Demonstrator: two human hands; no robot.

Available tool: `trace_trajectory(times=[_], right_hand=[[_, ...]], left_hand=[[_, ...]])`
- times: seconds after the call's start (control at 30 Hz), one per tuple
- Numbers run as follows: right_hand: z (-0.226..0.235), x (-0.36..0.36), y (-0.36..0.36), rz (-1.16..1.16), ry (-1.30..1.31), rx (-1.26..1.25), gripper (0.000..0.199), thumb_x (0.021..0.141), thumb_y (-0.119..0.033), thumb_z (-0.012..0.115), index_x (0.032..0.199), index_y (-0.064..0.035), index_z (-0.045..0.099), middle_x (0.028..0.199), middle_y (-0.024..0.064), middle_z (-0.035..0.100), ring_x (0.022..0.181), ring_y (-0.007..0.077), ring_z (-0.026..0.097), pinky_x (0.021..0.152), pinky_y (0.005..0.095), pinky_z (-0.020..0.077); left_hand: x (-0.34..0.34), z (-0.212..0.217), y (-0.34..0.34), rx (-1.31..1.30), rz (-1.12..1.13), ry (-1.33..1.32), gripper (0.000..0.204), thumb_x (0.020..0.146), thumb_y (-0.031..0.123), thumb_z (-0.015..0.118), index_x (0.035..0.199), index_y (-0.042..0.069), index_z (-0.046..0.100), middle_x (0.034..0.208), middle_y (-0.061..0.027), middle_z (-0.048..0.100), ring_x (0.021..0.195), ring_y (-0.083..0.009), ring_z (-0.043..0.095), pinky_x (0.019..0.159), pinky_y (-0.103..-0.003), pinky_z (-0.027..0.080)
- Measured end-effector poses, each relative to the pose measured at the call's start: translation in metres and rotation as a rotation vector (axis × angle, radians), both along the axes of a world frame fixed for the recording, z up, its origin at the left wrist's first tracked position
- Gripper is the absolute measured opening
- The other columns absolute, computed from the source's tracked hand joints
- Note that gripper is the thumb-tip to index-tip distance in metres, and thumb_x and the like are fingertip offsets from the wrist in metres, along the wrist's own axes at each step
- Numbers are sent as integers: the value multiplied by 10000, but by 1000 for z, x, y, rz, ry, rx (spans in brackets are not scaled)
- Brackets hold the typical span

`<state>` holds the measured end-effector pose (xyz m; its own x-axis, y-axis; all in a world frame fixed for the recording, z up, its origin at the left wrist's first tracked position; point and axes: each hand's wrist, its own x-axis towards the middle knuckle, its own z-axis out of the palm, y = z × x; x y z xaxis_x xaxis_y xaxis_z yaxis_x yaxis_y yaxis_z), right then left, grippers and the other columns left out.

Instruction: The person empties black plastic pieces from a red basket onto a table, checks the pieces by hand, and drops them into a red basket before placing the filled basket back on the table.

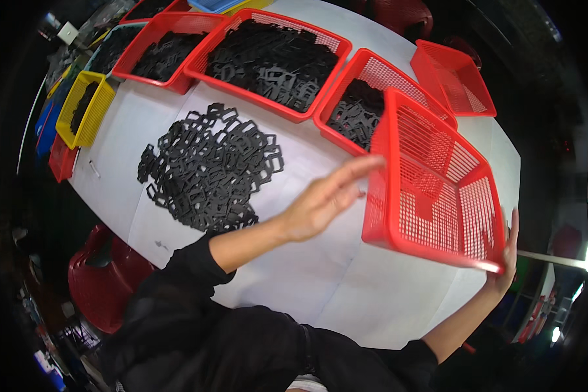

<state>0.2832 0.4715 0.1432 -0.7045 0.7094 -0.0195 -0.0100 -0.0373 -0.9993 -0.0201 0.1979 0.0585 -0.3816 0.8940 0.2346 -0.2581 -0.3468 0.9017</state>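
Note:
A red plastic basket with mesh walls stands tilted at the right of the table, its bare inside showing. My right hand grips its near right corner, the fingers lying along the outer wall. At the basket's left side is my left hand, open with the fingers stretched toward the rim; whether the fingertips touch it I cannot tell. Left of that hand, a loose heap of small black plastic frames is spread on the white table.
Behind the heap stand red baskets full of black parts: a large one, one at its left, one at its right. Another red basket sits far right. A yellow basket is at the left, a dark red chair near left.

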Motion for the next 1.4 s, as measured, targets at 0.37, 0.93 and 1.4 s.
trace_trajectory(times=[0.37, 0.93, 1.4], right_hand=[[-242, 225, -145, -689, -337, -266, 470, 915, 9, 552, 1369, 45, 434, 1314, 179, 530, 1173, 281, 547, 979, 405, 488], [-273, -582, -415, 857, -189, 1216, 489, 857, -589, 567, 1253, -306, 607, 1425, 126, 417, 1358, 332, 330, 1032, 673, 258], [-304, -537, -409, 1126, 66, 1288, 347, 882, -433, 597, 1193, -289, 650, 1209, 38, 557, 1214, 273, 447, 1059, 498, 278]], left_hand=[[24, -124, -171, -363, 430, 614, 324, 915, 89, 519, 1232, 60, 581, 1267, -105, 599, 1312, -312, 457, 1085, -418, 366], [-256, -243, -387, -1247, 1112, 935, 502, 994, 377, 403, 1442, 150, 403, 1483, -62, 417, 1436, -278, 258, 1113, -657, 60], [-157, -237, -306, -1018, 1161, 752, 452, 947, 246, 486, 1355, 51, 477, 1427, -140, 440, 1382, -331, 328, 1140, -528, 195]])
